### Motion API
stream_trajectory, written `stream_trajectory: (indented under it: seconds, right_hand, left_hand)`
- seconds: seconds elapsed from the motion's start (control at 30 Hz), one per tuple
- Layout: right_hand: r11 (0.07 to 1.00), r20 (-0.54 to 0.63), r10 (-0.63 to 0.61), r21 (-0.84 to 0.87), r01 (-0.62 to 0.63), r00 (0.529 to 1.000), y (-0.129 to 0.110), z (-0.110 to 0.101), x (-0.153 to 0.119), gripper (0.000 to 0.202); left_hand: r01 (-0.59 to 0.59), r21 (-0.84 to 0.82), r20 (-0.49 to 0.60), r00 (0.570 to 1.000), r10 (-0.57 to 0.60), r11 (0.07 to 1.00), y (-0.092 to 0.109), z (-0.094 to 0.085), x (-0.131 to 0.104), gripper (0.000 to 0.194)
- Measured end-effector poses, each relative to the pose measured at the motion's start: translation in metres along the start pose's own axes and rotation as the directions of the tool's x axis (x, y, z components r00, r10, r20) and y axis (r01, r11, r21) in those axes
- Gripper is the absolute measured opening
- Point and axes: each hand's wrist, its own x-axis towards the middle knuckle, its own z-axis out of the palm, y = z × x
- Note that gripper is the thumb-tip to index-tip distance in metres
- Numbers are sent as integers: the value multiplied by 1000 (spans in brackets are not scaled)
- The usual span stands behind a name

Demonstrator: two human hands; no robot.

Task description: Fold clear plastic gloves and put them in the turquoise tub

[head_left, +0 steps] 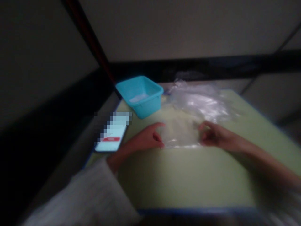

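Note:
A clear plastic bag (181, 133) is spread flat between my two hands, low over the yellow-green table (185, 175). At its left edge is my left hand (149, 138), the forefinger stretched along the bag and the thumb curled in at the near corner, apparently gripping it. My right hand (213, 135) has its fingers bent in a pinch at the bag's right edge. The picture is blurred, so the exact fingertip contact is hard to make out.
Behind the bag lies a heap of clear plastic bags (202, 100). A turquoise basin (148, 105) with something whitish inside stands at the back left. A phone (111, 135) with a lit screen lies near the table's left edge. A wall (188, 31) rises behind.

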Motion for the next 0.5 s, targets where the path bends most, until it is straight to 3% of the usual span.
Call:
stream_trajectory:
  seconds: [0.2, 0.37, 0.5]
  right_hand:
    - [1000, 11, -10, -13, 11, 1000, 0, 2, -1, 49]
    - [996, 10, -24, -83, 24, 1000, -13, 2, -5, 45]
    - [987, -20, -23, -162, 19, 1000, -25, 3, -6, 43]
  left_hand:
    - [-6, 6, -21, 1000, 6, 1000, -1, 3, -1, 93]
    - [7, 9, -24, 1000, -7, 1000, 4, 3, -3, 96]
    - [16, 32, -40, 999, -14, 999, 3, 2, -1, 89]
